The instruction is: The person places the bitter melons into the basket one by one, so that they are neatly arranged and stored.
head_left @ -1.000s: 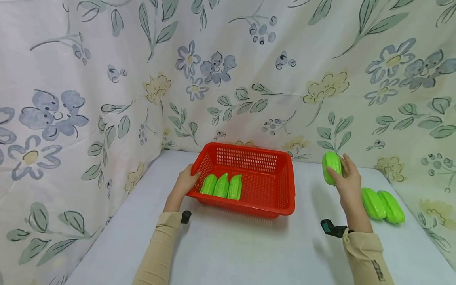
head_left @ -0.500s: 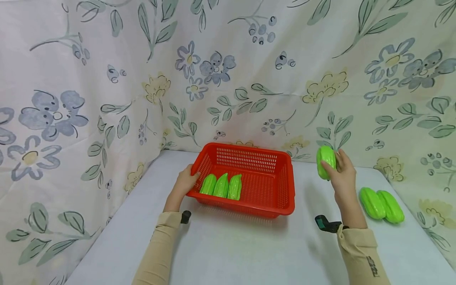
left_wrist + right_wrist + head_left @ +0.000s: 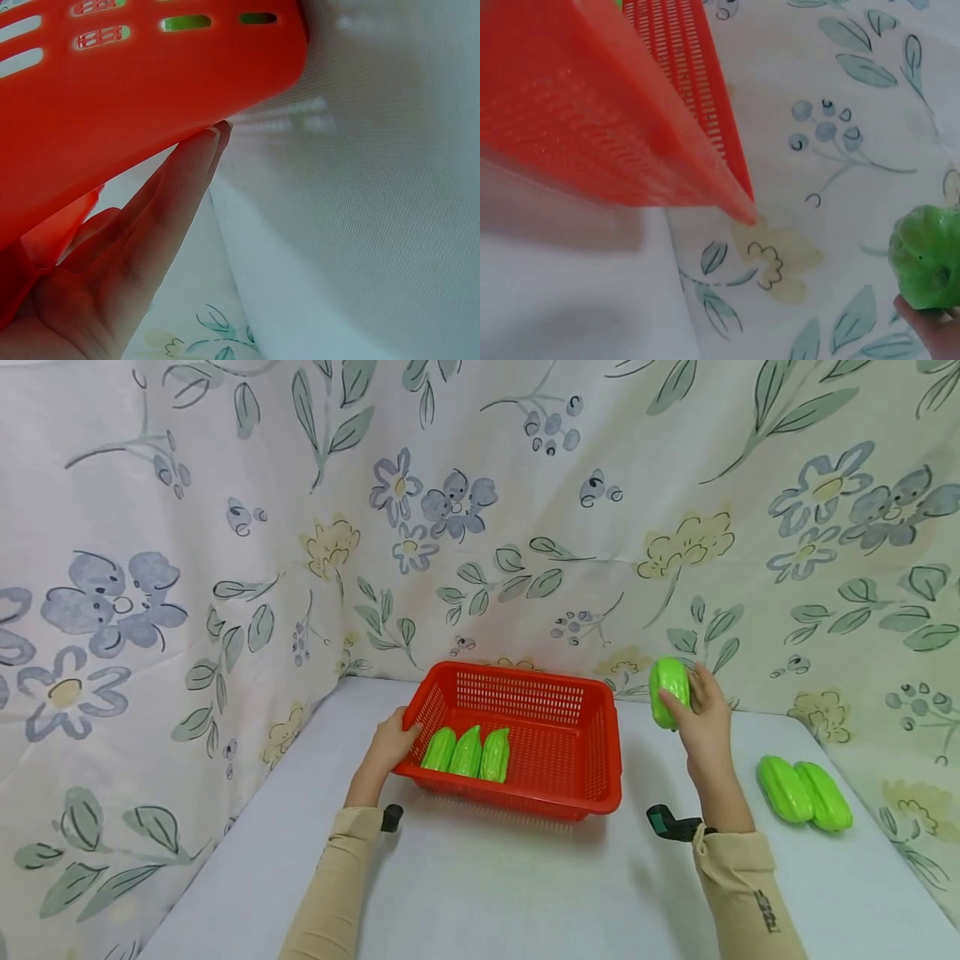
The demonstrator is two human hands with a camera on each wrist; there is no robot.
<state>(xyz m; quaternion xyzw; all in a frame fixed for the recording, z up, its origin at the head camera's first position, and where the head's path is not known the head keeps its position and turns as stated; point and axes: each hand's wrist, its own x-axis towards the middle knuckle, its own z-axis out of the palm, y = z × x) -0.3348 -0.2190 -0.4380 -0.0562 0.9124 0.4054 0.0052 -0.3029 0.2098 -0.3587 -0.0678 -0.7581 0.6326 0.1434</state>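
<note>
A red plastic basket [image 3: 517, 793] with slotted walls stands at the middle of the table. My left hand [image 3: 393, 741] grips its left rim; in the left wrist view the fingers [image 3: 169, 217] lie along the outer wall. Three bright green ribbed gourds [image 3: 467, 753] lie side by side in the basket's left part. Right of the basket, my right hand [image 3: 708, 720] holds another green ribbed gourd [image 3: 664, 693] upright in the air between thumb and fingers. In the right wrist view, this gourd's rounded end [image 3: 926, 255] shows at the right edge.
Two more green gourds [image 3: 804, 792] lie touching each other on the white table [image 3: 480, 885] at the right, beyond my right forearm. A floral cloth [image 3: 517, 602] hangs behind the table and along its sides. Small black devices [image 3: 671, 823] sit at both wrists.
My right hand has moved left and slightly up with the gourd, closer to the basket. The left hand and the basket have stayed in place.
</note>
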